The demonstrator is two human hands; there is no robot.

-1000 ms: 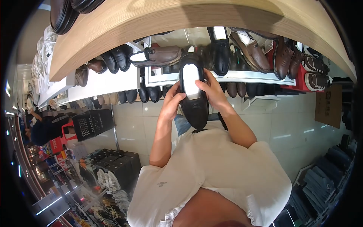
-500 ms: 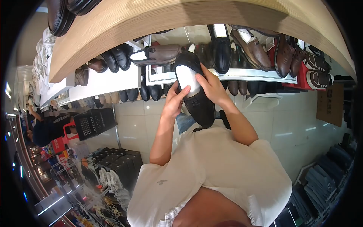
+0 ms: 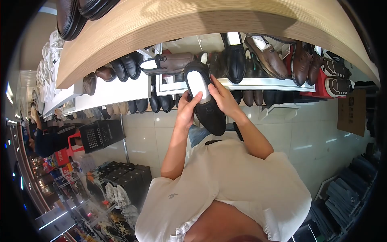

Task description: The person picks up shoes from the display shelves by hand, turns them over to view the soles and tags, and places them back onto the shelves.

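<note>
Between both hands I hold a black shoe (image 3: 211,118), its toe pointing down toward my body and its opening facing up. White paper or a white insole fills the opening. My left hand (image 3: 188,109) grips one side, thumb lying on the white filling. On the opposite side, my right hand (image 3: 223,98) is closed around the shoe with its thumb at the opening's rim. The fingers under the shoe are mostly hidden. Just beyond my hands, a brown shoe (image 3: 177,63) lies sideways on the display shelf, and a black loafer (image 3: 235,60) stands beside it.
A curved wooden shelf (image 3: 181,25) arches across the top. Below it, a white-edged shelf (image 3: 258,84) bears several shoes. At left stand a black basket (image 3: 102,133), a person in dark clothes (image 3: 52,141) and stacked black boxes (image 3: 127,173). Folded jeans (image 3: 342,195) lie at lower right.
The view has shifted slightly, so the shelves appear a little lower. The shoe stays in both hands, with its toe end tilted slightly differently.
</note>
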